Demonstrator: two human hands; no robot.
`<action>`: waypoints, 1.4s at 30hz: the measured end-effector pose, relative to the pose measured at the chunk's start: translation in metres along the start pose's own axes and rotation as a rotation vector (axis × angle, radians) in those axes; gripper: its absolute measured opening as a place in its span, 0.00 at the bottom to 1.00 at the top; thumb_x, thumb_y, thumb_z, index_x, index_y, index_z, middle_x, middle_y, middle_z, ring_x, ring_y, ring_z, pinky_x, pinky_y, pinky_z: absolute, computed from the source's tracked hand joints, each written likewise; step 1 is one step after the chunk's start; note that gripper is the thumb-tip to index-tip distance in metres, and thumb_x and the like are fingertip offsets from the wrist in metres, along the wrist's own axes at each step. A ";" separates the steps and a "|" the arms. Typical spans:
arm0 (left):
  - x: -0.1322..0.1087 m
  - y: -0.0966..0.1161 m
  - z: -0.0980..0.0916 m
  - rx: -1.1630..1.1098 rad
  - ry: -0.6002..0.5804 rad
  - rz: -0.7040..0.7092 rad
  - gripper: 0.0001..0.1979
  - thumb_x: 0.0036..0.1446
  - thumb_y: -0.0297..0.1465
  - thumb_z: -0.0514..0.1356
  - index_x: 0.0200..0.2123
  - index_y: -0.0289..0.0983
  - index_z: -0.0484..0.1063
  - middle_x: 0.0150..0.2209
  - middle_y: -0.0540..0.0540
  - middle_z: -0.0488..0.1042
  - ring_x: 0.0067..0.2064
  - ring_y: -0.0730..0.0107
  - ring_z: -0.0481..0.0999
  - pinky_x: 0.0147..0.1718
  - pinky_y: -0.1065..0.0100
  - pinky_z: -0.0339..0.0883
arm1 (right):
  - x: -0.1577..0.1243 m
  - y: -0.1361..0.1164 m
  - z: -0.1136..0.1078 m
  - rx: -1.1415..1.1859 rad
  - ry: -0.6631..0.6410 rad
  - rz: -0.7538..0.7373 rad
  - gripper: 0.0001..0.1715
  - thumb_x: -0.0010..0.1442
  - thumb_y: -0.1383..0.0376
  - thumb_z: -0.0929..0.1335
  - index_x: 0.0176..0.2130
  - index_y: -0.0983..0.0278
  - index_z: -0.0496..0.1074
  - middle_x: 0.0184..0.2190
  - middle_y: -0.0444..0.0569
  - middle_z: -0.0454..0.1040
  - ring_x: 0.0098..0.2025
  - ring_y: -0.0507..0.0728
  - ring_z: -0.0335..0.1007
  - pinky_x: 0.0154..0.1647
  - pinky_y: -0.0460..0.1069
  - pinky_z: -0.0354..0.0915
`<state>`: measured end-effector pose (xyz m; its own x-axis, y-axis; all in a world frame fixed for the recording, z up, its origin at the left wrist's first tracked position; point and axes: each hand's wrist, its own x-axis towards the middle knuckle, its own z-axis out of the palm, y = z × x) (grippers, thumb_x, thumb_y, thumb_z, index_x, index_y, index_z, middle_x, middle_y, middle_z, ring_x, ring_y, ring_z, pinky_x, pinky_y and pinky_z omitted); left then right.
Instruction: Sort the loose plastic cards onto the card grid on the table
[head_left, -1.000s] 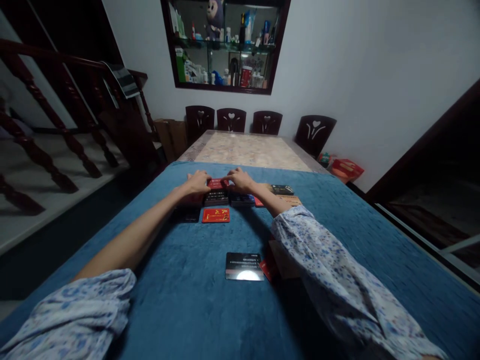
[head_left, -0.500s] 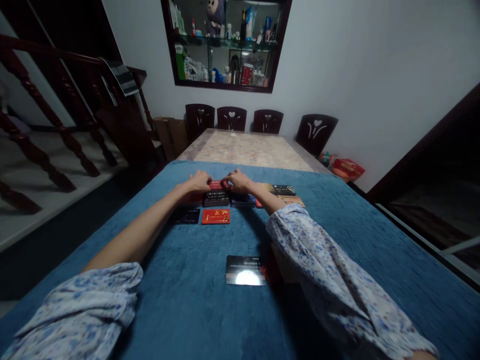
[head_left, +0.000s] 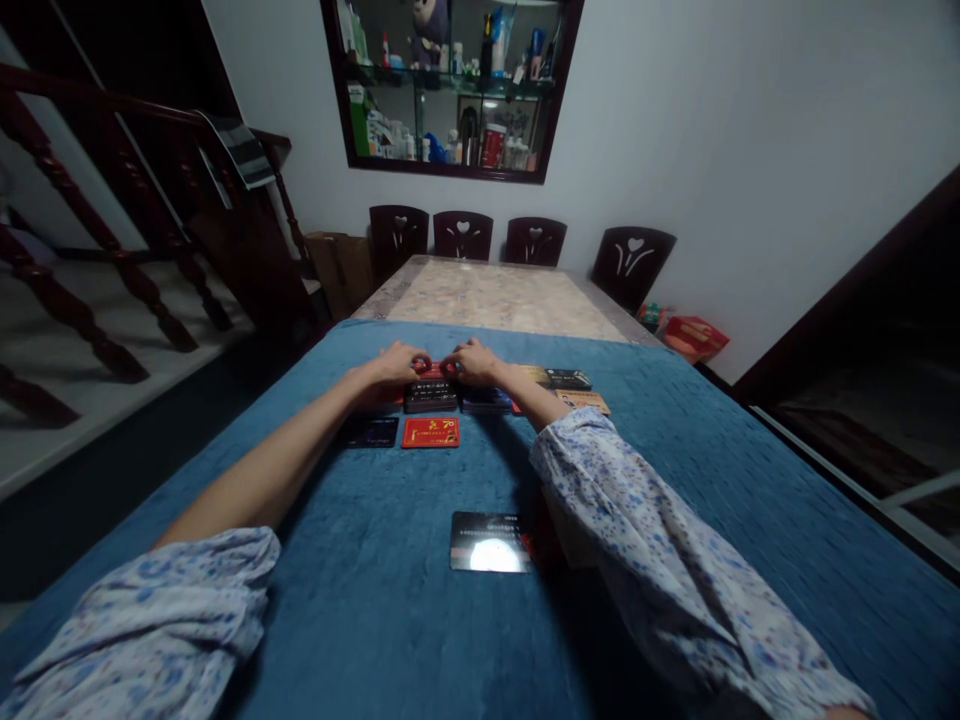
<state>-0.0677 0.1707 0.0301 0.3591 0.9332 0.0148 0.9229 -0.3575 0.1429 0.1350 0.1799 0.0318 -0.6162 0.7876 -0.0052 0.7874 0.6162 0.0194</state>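
In the back row of cards, my left hand (head_left: 399, 362) and my right hand (head_left: 472, 362) close in on a red card (head_left: 433, 371) from its two sides, with bent fingers at its edges. Just in front of it lies a stack of black cards (head_left: 430, 398). To the right of that, partly under my right hand, is a dark blue stack (head_left: 486, 401). Nearer to me are a dark card (head_left: 373, 433) and a red card with yellow print (head_left: 430, 433). A glossy black card (head_left: 490, 541) lies closest, reflecting light.
A blue cloth (head_left: 360, 580) covers the near table. At the right of the rows sit a black card (head_left: 568, 379) and an orange-tan card (head_left: 583, 402). My right sleeve partly hides a dark red card (head_left: 541, 541). Chairs (head_left: 536, 242) stand behind the patterned tabletop (head_left: 495, 295).
Both hands stay at the red card in the back row, their fingers shifting only slightly around it. The other cards lie where they were.
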 end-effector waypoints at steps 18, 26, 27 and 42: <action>-0.003 0.002 0.000 -0.003 0.044 0.042 0.18 0.52 0.34 0.58 0.45 0.41 0.80 0.43 0.42 0.80 0.47 0.57 0.75 0.50 0.62 0.69 | 0.001 0.000 0.003 -0.006 0.045 -0.014 0.22 0.65 0.63 0.63 0.56 0.52 0.74 0.58 0.53 0.70 0.59 0.67 0.59 0.51 0.58 0.64; -0.001 0.001 0.005 -0.020 0.126 0.058 0.17 0.55 0.34 0.57 0.45 0.39 0.80 0.45 0.41 0.77 0.49 0.58 0.73 0.53 0.60 0.67 | -0.002 0.004 0.002 -0.031 0.096 -0.028 0.21 0.67 0.60 0.63 0.58 0.52 0.73 0.58 0.53 0.70 0.58 0.65 0.59 0.50 0.56 0.62; -0.001 0.001 0.006 -0.018 0.149 0.065 0.17 0.55 0.34 0.57 0.44 0.39 0.80 0.46 0.42 0.77 0.50 0.58 0.73 0.54 0.59 0.67 | -0.004 0.004 0.002 -0.029 0.102 -0.031 0.20 0.67 0.60 0.64 0.57 0.53 0.74 0.58 0.53 0.70 0.58 0.65 0.59 0.50 0.56 0.61; -0.035 0.045 0.015 -0.010 0.371 0.178 0.15 0.61 0.27 0.50 0.34 0.36 0.78 0.35 0.41 0.72 0.41 0.59 0.68 0.46 0.60 0.65 | -0.040 0.001 -0.007 -0.065 0.220 -0.069 0.18 0.68 0.65 0.60 0.49 0.60 0.77 0.46 0.54 0.75 0.51 0.62 0.61 0.41 0.52 0.54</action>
<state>-0.0367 0.1213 0.0212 0.4367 0.8079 0.3958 0.8489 -0.5157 0.1160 0.1600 0.1492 0.0394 -0.6633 0.7184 0.2095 0.7448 0.6610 0.0911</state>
